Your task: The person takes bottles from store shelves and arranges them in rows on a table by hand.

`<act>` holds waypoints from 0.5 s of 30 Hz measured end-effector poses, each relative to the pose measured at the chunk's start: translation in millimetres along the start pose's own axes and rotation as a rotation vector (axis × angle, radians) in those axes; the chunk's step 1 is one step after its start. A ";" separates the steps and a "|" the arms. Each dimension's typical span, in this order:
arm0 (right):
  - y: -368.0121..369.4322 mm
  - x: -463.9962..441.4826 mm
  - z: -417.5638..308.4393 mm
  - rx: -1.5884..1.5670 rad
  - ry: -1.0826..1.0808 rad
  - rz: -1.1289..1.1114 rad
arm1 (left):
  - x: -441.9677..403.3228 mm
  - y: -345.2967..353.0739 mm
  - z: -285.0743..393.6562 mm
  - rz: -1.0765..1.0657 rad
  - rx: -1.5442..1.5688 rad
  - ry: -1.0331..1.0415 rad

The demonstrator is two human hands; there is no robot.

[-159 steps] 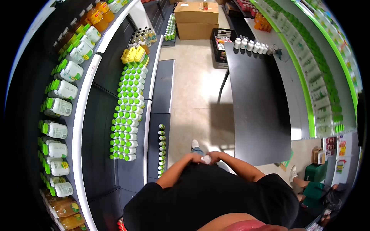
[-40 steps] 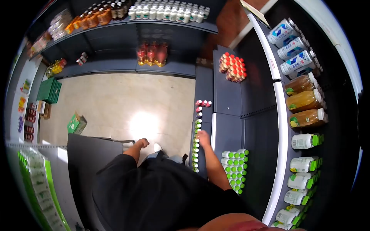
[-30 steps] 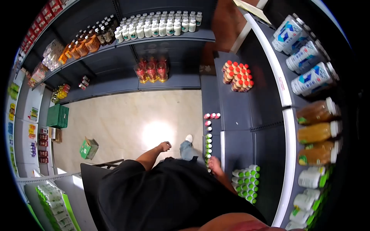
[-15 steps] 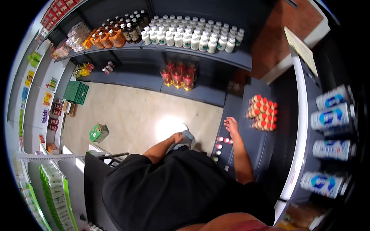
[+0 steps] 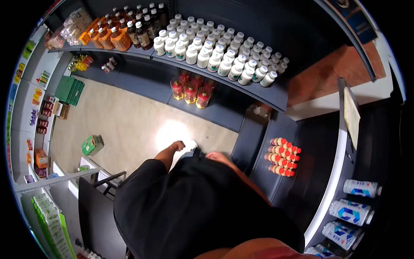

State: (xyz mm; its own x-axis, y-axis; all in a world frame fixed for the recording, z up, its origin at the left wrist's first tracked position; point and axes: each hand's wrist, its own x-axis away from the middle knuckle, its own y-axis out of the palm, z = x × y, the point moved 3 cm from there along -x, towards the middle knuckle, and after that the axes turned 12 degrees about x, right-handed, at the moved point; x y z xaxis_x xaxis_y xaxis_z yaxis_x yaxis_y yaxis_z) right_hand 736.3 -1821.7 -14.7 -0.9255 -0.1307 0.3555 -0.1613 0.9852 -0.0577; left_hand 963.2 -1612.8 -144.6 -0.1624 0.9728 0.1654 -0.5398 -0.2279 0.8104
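My left hand [image 5: 178, 146] hangs low in front of my body, over the floor, its fingers curled in; nothing shows in it. Close to my waist is my right hand [image 5: 218, 156], its fingers loosely bent and a little apart, with no object visible in it. Neither hand touches a shelf. To the right of my right hand, a block of red-capped bottles [image 5: 283, 157] stands on a dark low shelf [image 5: 264, 181]. Beyond both hands, several red-topped clear containers [image 5: 190, 92] stand on the bottom shelf.
Rows of white bottles [image 5: 214, 60] fill the upper shelf, beside dark bottles [image 5: 142, 35] and orange packs [image 5: 120, 39]. A green box [image 5: 92, 145] lies on the floor [image 5: 129, 116], with green crates [image 5: 70, 90] farther off. Large white-and-blue containers [image 5: 349, 211] stand at the right.
My right hand has moved left, away from the low shelf, to in front of my waist. My left hand has shifted slightly left and forward. The view has turned and moved nearer the white bottles.
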 end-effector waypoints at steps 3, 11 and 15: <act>-43.2 -3.9 -71.0 0.204 0.092 0.282 | -43.0 -16.1 16.7 0.285 -0.731 -0.071; -214.6 -45.9 -205.5 0.484 -0.131 1.172 | -101.3 36.7 54.0 0.635 -0.565 -0.131; -276.1 -74.5 -259.1 0.640 -0.147 1.297 | -102.3 61.5 56.6 0.665 -0.558 -0.190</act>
State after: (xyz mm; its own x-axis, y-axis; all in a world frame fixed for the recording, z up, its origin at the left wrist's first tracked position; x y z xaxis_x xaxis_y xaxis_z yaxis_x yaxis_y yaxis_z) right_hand 938.5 -2055.3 216.4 -0.5562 0.7473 -0.3636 0.7136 0.2052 -0.6699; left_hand 993.3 -1723.9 -79.9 -0.4725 0.6110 0.6351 -0.7145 -0.6875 0.1299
